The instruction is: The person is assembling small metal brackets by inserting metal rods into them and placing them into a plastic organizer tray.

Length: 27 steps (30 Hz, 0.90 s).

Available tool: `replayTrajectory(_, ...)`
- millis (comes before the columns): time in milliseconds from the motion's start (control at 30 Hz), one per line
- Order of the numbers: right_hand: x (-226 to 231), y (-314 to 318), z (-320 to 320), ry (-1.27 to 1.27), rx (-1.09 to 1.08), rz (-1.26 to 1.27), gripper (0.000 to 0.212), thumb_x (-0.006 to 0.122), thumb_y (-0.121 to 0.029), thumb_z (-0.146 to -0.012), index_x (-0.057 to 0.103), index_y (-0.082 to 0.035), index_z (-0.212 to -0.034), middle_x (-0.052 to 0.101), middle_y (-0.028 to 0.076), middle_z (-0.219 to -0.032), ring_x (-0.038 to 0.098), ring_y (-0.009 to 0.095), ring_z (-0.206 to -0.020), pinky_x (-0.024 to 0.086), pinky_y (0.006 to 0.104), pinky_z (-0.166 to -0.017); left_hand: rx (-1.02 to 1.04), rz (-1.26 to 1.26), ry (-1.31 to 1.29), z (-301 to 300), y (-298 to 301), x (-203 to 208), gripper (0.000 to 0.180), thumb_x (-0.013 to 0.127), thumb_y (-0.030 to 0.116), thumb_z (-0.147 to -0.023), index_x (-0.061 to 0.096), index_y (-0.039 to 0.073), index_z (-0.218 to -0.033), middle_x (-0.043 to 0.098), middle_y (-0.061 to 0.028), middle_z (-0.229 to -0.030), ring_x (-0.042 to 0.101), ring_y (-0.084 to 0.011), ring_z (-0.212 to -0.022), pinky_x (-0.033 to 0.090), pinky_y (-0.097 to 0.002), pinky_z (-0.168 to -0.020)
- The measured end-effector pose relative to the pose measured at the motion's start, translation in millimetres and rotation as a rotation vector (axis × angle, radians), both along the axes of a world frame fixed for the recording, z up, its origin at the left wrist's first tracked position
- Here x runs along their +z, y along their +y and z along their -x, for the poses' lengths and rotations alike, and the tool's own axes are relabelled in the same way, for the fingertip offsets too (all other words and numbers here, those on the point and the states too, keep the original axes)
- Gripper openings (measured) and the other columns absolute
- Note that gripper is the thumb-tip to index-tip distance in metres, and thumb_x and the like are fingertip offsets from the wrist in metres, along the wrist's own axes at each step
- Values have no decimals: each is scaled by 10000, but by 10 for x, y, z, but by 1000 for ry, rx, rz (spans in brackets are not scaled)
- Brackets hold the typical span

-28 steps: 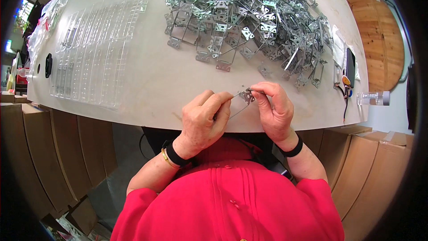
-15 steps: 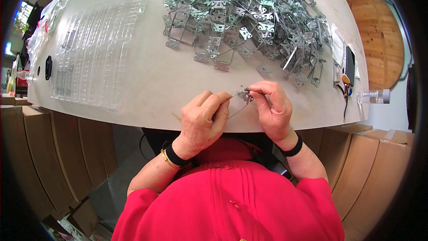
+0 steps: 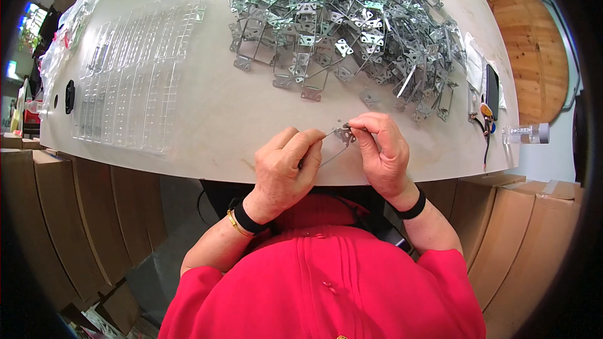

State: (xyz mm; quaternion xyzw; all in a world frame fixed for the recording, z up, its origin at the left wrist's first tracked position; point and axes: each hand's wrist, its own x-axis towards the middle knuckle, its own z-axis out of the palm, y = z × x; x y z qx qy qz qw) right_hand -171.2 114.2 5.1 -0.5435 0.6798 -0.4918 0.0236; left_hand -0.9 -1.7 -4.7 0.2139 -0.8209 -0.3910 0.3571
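Between my two hands, just above the table's near edge, is a small metal bracket (image 3: pixel 343 135) with thin wire rods. My left hand (image 3: pixel 286 166) is closed on its rods, fingers curled, and hides that end. Thumb and forefinger of my right hand (image 3: pixel 382 150) pinch the bracket's plate at its upper right corner; whether a smaller part sits in that pinch I cannot make out. Beyond my hands lies a large heap of similar metal brackets (image 3: pixel 370 37), plates and rods tangled together. One loose bracket plate (image 3: pixel 370 97) lies at the heap's near side.
Clear plastic trays (image 3: pixel 132 81) lie on the left of the white table (image 3: pixel 213 119), near a black clip-like object (image 3: pixel 70 96). At right are a phone (image 3: pixel 492 91), a corded item (image 3: pixel 487 113) and a clear cylindrical container (image 3: pixel 526 134). Cardboard boxes (image 3: pixel 521 232) stand below both sides.
My right hand has shifted very slightly left. Both hands keep their hold on the bracket, and little else differs.
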Motion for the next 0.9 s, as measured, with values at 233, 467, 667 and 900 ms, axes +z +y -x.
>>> replayTrajectory(233, 1, -8, -6, -22, 4, 2, 169, 753, 38, -930, 698, -31, -1074, 701, 111, -994, 679, 259, -852, 557, 343, -765, 4, -7, -13, -8, 2, 4, 164, 718, -41, -927, 750, 34, -1069, 577, -64, -739, 520, -156, -569, 414, -308, -529)
replayTrajectory(467, -6, -10, -7, -64, 15, 12, 171, 751, 45, -931, 706, -31, -1078, 701, 111, -1000, 681, 260, -862, 562, 339, -776, 7, -19, -22, -9, 6, -15, 159, 719, -34, -928, 749, 36, -1068, 577, -64, -739, 523, -159, -575, 420, -306, -538)
replayTrajectory(667, 47, 9, 7, 26, 42, 60, 172, 722, 52, -955, 683, -23, -1104, 688, 115, -1024, 668, 246, -886, 555, 329, -801, 26, -3, -38, -6, 1, 31, 167, 729, -38, -880, 729, 46, -1025, 599, -99, -745, 586, -267, -611, 469, -374, -562)
replayTrajectory(900, -5, 69, 21, -76, -23, 59, 113, 660, 33, -1008, 639, -2, -1113, 674, 123, -1049, 663, 246, -923, 538, 320, -844, 57, -79, 16, 15, -18, 24, 121, 697, -39, -947, 727, 15, -1051, 546, -68, -721, 495, -172, -599, 406, -314, -557)
